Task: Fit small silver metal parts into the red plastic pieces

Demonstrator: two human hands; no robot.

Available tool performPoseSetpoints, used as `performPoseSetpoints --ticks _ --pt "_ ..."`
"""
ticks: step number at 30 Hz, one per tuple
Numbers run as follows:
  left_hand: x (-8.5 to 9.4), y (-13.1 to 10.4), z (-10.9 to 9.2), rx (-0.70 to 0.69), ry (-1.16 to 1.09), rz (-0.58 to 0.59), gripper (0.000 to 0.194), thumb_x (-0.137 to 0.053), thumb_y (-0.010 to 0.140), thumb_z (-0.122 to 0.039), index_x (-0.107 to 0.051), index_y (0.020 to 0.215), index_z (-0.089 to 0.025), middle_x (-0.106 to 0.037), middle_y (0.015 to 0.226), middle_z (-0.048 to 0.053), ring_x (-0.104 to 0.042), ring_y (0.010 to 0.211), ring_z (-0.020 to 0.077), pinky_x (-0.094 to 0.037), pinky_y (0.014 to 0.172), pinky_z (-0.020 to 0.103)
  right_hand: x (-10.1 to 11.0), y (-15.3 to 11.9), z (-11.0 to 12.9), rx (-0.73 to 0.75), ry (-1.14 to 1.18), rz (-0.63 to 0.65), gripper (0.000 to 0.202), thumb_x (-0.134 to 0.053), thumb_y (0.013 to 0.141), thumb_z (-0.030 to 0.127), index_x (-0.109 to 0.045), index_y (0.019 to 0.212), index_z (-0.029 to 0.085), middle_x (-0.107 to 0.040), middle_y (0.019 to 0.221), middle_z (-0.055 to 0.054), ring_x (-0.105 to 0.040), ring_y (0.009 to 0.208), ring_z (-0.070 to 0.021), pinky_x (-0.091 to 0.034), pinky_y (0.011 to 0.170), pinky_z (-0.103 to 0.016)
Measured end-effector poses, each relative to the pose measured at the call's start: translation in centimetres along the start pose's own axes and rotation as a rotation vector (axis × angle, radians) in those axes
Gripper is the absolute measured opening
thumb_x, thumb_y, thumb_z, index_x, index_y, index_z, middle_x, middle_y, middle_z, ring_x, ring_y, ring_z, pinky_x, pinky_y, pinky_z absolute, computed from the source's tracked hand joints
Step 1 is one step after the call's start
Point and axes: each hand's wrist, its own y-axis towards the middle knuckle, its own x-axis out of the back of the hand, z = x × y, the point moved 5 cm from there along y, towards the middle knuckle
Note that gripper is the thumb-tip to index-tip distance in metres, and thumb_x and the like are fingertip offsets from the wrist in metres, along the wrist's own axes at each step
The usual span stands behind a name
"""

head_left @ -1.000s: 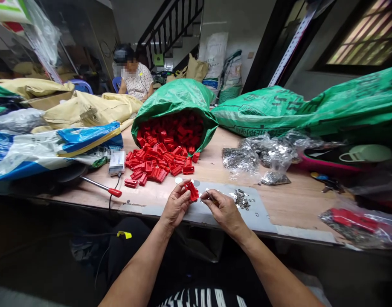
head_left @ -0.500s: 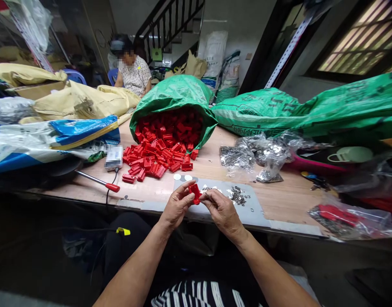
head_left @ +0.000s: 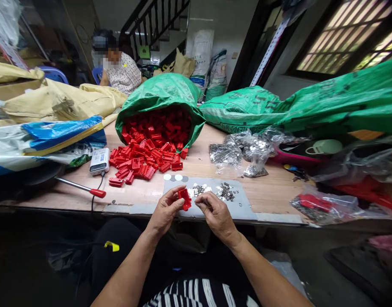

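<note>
My left hand is closed on a red plastic housing, held upright between thumb and fingers over the table's front edge. Just to the right, my right hand has its fingers pinched together. Whatever sits in that pinch is too small to make out. A small gap separates the right fingertips from the housing. Behind the hands lies a grey mat bearing shiny metal discs and a heap of small dark metal pieces.
A green sack spills red housings onto the table. To the left are a power bank with a cable and a red-tipped metal handle. Clear bags of metal parts lie to the right. Across the table sits a person.
My right fingertips have drawn back from the red housing, leaving a gap. The camera view has turned slightly right, so the surroundings appear shifted left.
</note>
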Motion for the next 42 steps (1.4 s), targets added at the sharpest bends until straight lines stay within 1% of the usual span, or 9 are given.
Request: performPoseSetpoints --ticks 7,10,13,15,18,27,32,37,42 --pt "0.7 0.2 -0.1 -0.008 -0.013 -0.064 0.048 -0.076 0.071 -0.024 -0.063 0.118 -0.023 -0.066 0.099 0.004 -0.064 0.086 0.0153 -0.053 0.075 0.025 0.7 -0.7 -3.6 -0.167 -0.303 0.027 0.018 -0.046 0.093 0.018 -0.062 0.101 0.022 -0.068 0.102 -0.006 -0.064 0.095 -0.0202 -0.049 0.085 -0.033" --pt "0.6 0.1 0.2 0.011 -0.016 -0.07 0.053 -0.077 0.07 -0.022 -0.061 0.121 -0.024 -0.066 0.094 0.002 -0.064 0.084 0.014 -0.053 0.075 0.024 2.6 -0.7 -5.1 -0.231 -0.31 -0.007 0.021 -0.048 0.09 0.018 -0.062 0.106 0.022 -0.069 0.108 -0.006 -0.064 0.098 -0.0204 -0.049 0.088 -0.033" --pt "0.5 0.2 0.5 0.002 -0.009 -0.069 0.059 -0.078 0.069 -0.021 -0.058 0.124 -0.025 -0.066 0.093 0.001 -0.064 0.085 0.0143 -0.054 0.078 0.026 5.5 -0.7 -6.5 -0.299 -0.392 -0.06 0.015 -0.05 0.089 0.022 -0.063 0.095 0.021 -0.069 0.099 -0.006 -0.064 0.092 -0.0211 -0.049 0.082 -0.032" --pt "0.6 0.3 0.7 -0.016 0.013 -0.071 0.054 -0.078 0.068 -0.021 -0.061 0.119 -0.023 -0.066 0.095 0.002 -0.064 0.086 0.0148 -0.053 0.079 0.027 6.7 -1.0 -7.1 -0.345 -0.475 -0.032 0.014 -0.05 0.089 0.024 -0.063 0.089 0.02 -0.068 0.093 -0.006 -0.063 0.088 -0.0213 -0.048 0.079 -0.032" --pt "0.9 0.4 1.1 -0.072 0.079 -0.079 0.042 -0.079 0.066 -0.019 -0.064 0.106 -0.02 -0.067 0.092 0.001 -0.064 0.082 0.0134 -0.051 0.075 0.023 7.0 -1.6 -7.6 -0.405 -0.54 0.053 0.012 -0.051 0.088 0.023 -0.063 0.088 0.021 -0.066 0.092 -0.004 -0.062 0.086 -0.0203 -0.046 0.078 -0.031" --pt "1.1 -0.2 0.8 -0.263 0.282 -0.147 0.039 -0.081 0.063 -0.015 -0.062 0.097 -0.021 -0.065 0.088 -0.001 -0.065 0.077 0.013 -0.051 0.076 0.024 5.4 -2.0 -7.4 -0.444 -0.564 0.114 0.007 -0.056 0.087 0.023 -0.063 0.09 0.023 -0.063 0.093 -0.003 -0.062 0.085 -0.0191 -0.044 0.073 -0.028" --pt "0.6 -0.8 0.4 -0.353 0.315 -0.171 0.037 -0.082 0.062 -0.014 -0.064 0.094 -0.021 -0.067 0.098 0.003 -0.065 0.094 0.0181 -0.052 0.086 0.029 5.6 -1.9 -6.7 -0.374 -0.415 0.061 0.009 -0.053 0.087 0.023 -0.06 0.09 0.022 -0.064 0.09 -0.002 -0.06 0.076 -0.0178 -0.044 0.071 -0.028" --pt "0.0 -1.5 1.2 -0.405 0.441 -0.195 0.04 -0.081 0.065 -0.016 -0.062 0.099 -0.022 -0.069 0.108 0.006 -0.067 0.1 0.0215 -0.053 0.091 0.034 4.4 -1.6 -4.6 -0.327 -0.165 0.047 0.007 -0.052 0.084 0.021 -0.054 0.091 0.022 -0.065 0.083 0.0 -0.056 0.062 -0.0141 -0.043 0.061 -0.025" --pt "-0.6 -2.3 1.6 -0.62 0.76 -0.122 0.042 -0.071 0.077 -0.018 -0.055 0.116 -0.023 -0.067 0.114 0.007 -0.068 0.101 0.0207 -0.056 0.089 0.036 2.6 -0.7 -1.5 -0.218 -0.037 0.075 0.004 -0.056 0.087 0.024 -0.058 0.087 0.021 -0.061 0.072 0.001 -0.051 0.057 -0.013 -0.041 0.057 -0.025"
